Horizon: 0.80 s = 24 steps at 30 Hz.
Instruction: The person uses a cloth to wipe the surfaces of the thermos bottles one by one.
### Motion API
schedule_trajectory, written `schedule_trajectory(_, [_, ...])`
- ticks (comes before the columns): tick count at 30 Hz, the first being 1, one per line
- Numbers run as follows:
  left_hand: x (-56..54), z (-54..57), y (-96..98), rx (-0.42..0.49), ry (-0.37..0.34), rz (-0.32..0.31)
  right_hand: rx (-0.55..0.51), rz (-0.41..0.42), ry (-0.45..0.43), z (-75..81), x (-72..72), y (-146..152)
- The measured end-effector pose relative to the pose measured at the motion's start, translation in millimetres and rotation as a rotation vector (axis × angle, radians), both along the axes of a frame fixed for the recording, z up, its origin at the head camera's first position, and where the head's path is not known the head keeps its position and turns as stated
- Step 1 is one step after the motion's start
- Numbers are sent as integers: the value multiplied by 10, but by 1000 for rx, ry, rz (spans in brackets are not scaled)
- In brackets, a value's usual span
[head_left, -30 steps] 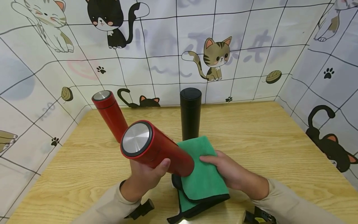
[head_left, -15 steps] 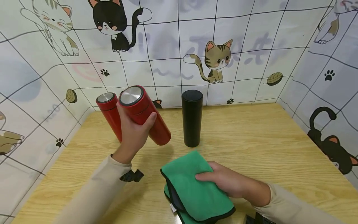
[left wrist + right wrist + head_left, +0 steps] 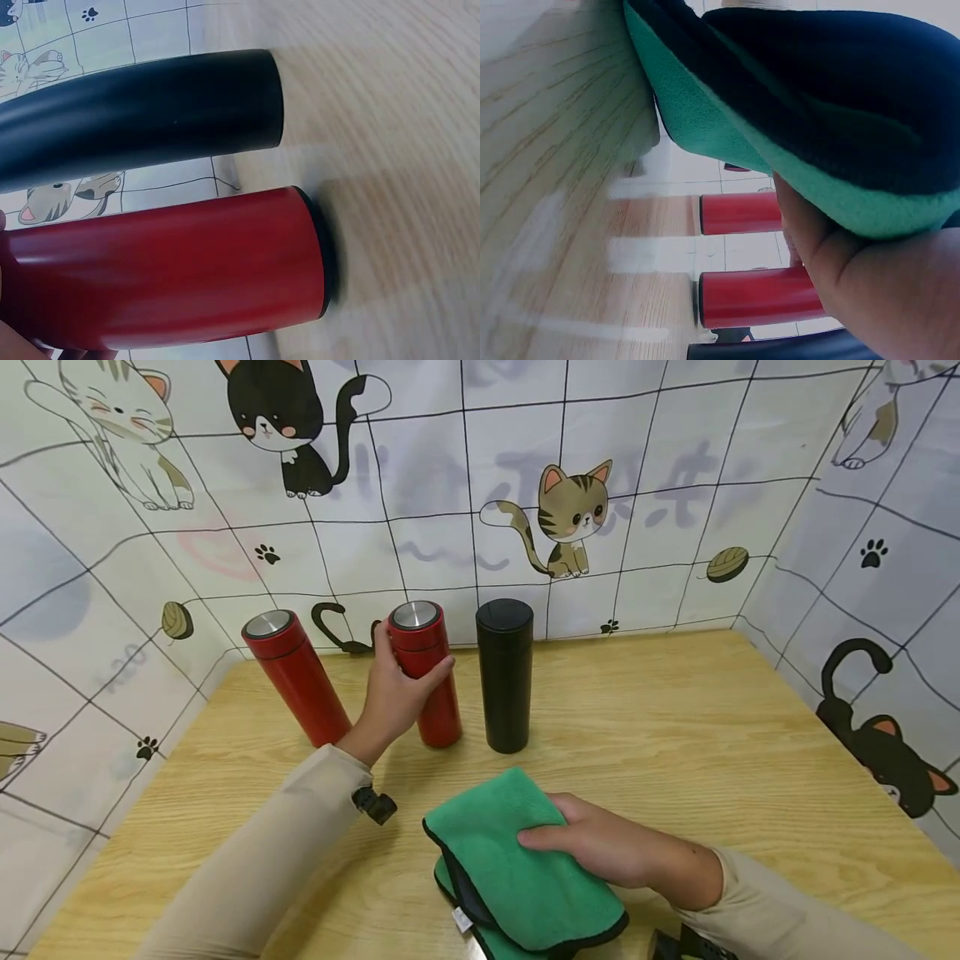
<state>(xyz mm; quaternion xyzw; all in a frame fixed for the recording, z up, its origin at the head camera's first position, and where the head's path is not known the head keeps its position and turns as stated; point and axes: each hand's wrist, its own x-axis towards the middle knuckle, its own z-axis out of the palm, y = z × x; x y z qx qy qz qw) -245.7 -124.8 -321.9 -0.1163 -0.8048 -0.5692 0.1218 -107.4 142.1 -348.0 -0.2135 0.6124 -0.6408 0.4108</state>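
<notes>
My left hand grips a red thermos flask with a steel-topped lid, its thumb and fingers around the upper part. The flask stands almost upright, its dark base right at the tabletop in the left wrist view. To its right is a black thermos flask, upright and a small gap away. Left of my wrist is a second red thermos flask. My right hand holds a folded green towel with black edging, thumb on top and the fingers hidden beneath. A white tag hangs at the towel's edge.
All of this is on a light wooden table. Cat-patterned sheeting walls it in at the back, left and right. A black wrist camera sits on the left sleeve.
My left hand has carried the red flask away from the towel, back and then right, from tilted to nearly upright between the other two flasks. The towel has come slightly nearer, still held.
</notes>
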Motion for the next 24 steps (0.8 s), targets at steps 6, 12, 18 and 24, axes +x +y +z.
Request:
schedule_trajectory(6, [-94, -169, -21, 0, 30, -6, 15, 10, 28, 4, -6, -15])
schedule_trajectory(12, [-65, -185, -34, -29, 18, -12, 40, 3, 52, 0, -13, -21])
schedule_trajectory(18, [168, -97, -158, -30, 155, 42, 21, -2, 61, 3, -3, -4])
schedule_trajectory(24, [368, 94, -455, -29, 756, 264, 3, 6, 64, 20, 1, -11])
